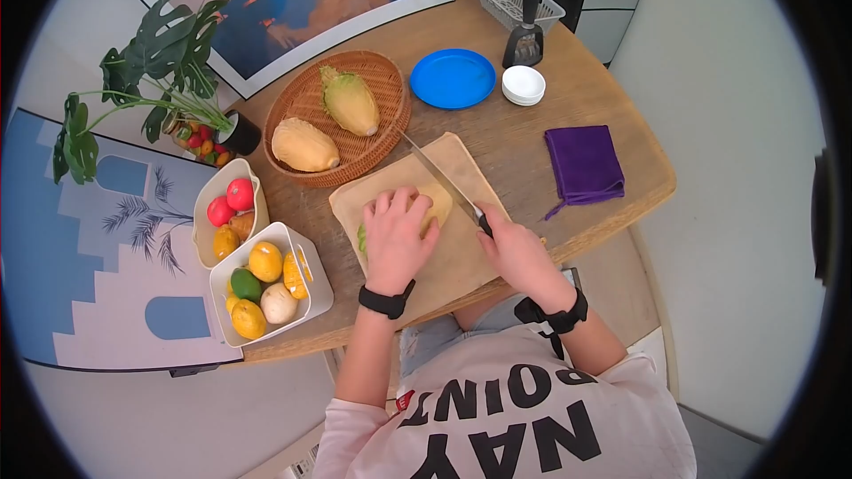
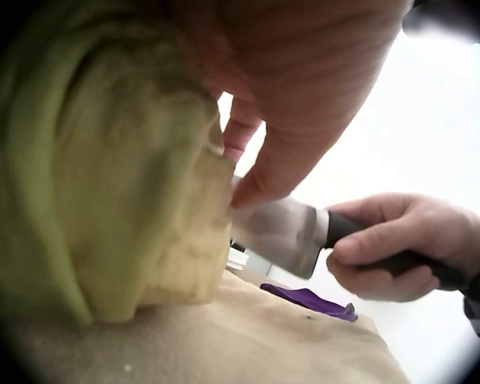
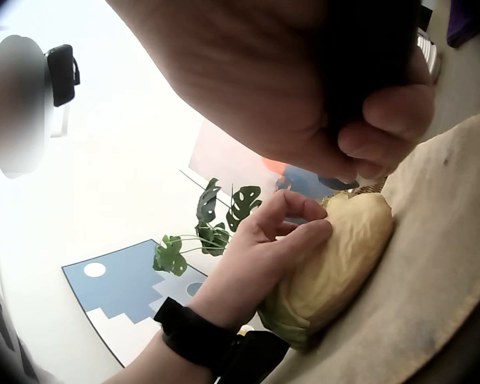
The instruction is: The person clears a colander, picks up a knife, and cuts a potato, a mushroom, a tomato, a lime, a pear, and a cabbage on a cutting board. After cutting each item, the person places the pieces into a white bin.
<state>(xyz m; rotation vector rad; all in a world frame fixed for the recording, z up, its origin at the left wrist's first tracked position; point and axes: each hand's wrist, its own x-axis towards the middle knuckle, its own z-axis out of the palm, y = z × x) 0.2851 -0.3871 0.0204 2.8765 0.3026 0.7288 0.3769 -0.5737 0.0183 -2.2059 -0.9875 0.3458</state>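
Under my left hand (image 1: 398, 235) lies a pale yellow-green napa cabbage (image 2: 120, 184) on a light brown cutting board (image 1: 444, 279). The fingers curve over it and grip it from above, hiding much of it in the head view. My right hand (image 1: 519, 257) holds a kitchen knife (image 1: 444, 176) by its black handle. The long blade points away to the upper left, right beside the cabbage's end. In the left wrist view, thumb and fingertips are close to the blade. The knife's blade is out of sight in the right wrist view, where the cabbage (image 3: 344, 248) appears whole.
Behind the board, a wicker basket (image 1: 284, 168) bears two more cabbages. Left are two bins (image 1: 315, 302) of fruit and vegetables, and a potted plant (image 1: 238, 135). A blue plate (image 1: 453, 78), white bowls (image 1: 524, 84), a black-handled utensil (image 1: 525, 40) and a purple cloth (image 1: 584, 164) stand right.
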